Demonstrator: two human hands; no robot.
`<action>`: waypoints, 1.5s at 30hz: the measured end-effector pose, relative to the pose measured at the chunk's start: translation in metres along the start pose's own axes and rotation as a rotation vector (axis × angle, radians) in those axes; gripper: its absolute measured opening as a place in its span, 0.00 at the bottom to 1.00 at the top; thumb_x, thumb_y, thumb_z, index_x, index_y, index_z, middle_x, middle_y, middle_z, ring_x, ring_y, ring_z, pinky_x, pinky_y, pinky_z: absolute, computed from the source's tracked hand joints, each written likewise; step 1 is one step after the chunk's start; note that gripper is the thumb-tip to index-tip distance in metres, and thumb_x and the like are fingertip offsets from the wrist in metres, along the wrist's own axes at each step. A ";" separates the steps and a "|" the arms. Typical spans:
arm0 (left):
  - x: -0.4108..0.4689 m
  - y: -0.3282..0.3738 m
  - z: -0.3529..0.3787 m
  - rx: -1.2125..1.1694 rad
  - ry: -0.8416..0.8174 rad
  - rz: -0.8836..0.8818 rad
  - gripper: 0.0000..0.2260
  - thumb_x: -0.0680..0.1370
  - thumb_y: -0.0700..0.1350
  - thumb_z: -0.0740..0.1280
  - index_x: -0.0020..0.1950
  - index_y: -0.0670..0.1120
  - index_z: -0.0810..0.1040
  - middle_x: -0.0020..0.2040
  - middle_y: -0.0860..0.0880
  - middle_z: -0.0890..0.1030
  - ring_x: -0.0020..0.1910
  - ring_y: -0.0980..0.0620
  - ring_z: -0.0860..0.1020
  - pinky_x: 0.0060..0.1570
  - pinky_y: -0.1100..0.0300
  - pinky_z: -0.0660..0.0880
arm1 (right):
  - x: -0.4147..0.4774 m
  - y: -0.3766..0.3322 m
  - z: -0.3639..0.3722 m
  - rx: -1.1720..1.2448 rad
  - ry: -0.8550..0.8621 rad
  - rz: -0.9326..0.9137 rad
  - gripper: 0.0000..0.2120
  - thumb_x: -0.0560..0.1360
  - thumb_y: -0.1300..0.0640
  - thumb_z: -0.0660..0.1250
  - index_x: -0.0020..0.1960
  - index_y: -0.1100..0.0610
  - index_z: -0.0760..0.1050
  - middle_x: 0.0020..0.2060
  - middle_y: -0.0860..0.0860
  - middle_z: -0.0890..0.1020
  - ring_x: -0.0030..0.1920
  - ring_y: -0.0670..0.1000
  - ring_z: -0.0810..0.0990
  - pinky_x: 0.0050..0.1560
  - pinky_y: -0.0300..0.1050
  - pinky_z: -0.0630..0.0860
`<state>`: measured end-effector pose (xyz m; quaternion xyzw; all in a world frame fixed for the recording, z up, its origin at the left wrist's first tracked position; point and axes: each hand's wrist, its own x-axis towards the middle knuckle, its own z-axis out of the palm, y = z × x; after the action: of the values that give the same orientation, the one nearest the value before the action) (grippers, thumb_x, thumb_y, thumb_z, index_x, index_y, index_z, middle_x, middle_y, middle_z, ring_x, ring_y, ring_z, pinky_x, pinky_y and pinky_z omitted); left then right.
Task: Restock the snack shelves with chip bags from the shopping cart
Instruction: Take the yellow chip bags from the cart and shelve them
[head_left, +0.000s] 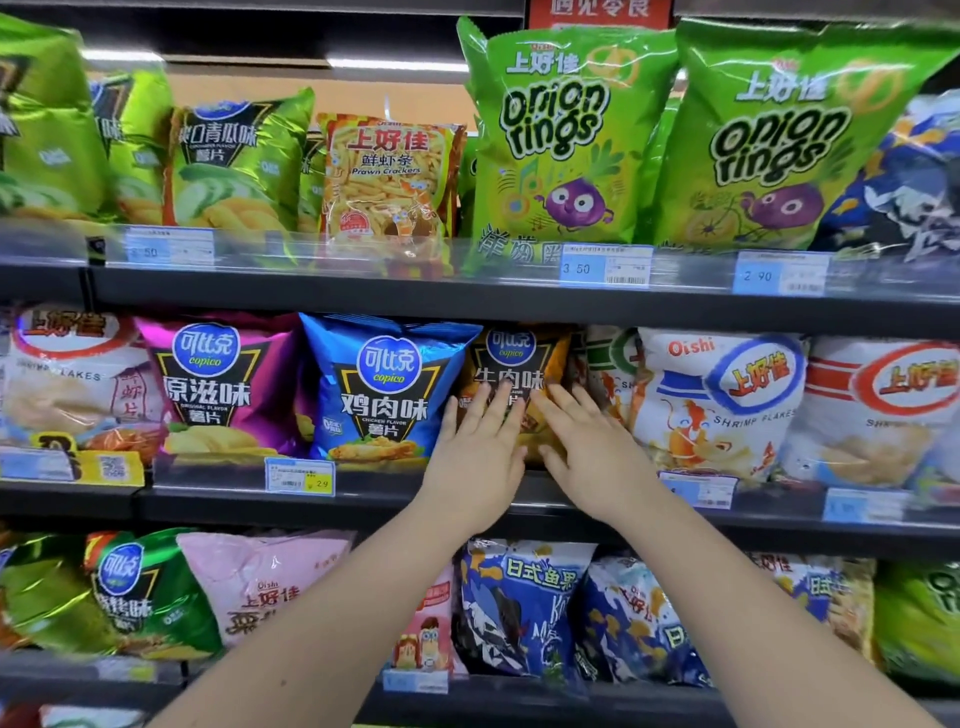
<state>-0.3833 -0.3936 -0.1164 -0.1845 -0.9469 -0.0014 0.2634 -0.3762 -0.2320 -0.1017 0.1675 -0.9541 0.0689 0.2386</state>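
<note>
An orange-brown Copico chip bag (519, 358) stands on the middle shelf (363, 491), between a blue Copico bag (384, 389) and a white Oishi shrimp-flakes bag (717, 400). My left hand (480, 452) lies flat against the lower front of the orange-brown bag, fingers straight and spread. Beside it, my right hand (587, 447) presses the same bag with straight fingers. Both hands cover the lower half of the bag. No shopping cart is in view.
The top shelf (467, 299) carries green onion-ring bags (566, 135), a prawn-cracker bag (387, 176) and green cucumber chip bags (234, 161). A magenta Copico bag (213, 384) stands left of the blue one. The bottom shelf holds pink, green and dark blue bags (519, 608). Price tags line the shelf edges.
</note>
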 end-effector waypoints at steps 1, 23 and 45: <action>-0.003 0.003 -0.001 -0.030 0.025 -0.002 0.26 0.84 0.53 0.50 0.81 0.49 0.51 0.81 0.48 0.47 0.79 0.47 0.44 0.77 0.43 0.45 | -0.009 -0.001 -0.003 -0.001 0.050 0.009 0.28 0.81 0.50 0.57 0.79 0.46 0.51 0.79 0.46 0.52 0.78 0.51 0.48 0.75 0.53 0.55; -0.088 0.352 0.036 -0.503 0.125 0.633 0.10 0.68 0.49 0.70 0.49 0.51 0.81 0.46 0.49 0.80 0.50 0.43 0.76 0.52 0.48 0.66 | -0.364 0.122 -0.057 -0.472 0.018 0.769 0.16 0.64 0.60 0.70 0.52 0.59 0.77 0.43 0.56 0.80 0.46 0.61 0.77 0.40 0.55 0.76; -0.180 0.909 -0.112 -0.792 0.032 1.137 0.12 0.76 0.49 0.62 0.58 0.51 0.76 0.57 0.49 0.77 0.60 0.45 0.71 0.57 0.49 0.64 | -0.763 0.342 -0.324 -0.702 -0.075 1.432 0.13 0.75 0.58 0.63 0.59 0.56 0.72 0.55 0.54 0.75 0.60 0.59 0.70 0.54 0.52 0.71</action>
<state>0.1337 0.3798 -0.1957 -0.7342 -0.6275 -0.2114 0.1500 0.2767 0.3748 -0.1998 -0.5687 -0.8033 -0.1045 0.1430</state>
